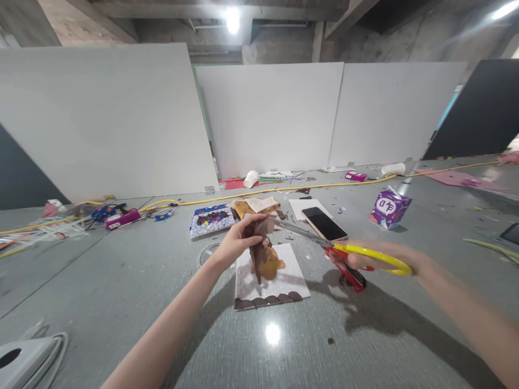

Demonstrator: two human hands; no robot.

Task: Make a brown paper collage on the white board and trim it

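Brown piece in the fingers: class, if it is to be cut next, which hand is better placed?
Probably the right hand: it holds the scissors, blades pointing toward the brown piece. The left hand grips that piece above the white panel, so it seems suited to steadying.

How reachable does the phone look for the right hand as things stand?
Probably yes for a touch: the phone lies close beyond the right hand, its screen uncovered. For a proper grasp, though, the scissors in that hand would likely get in the way.
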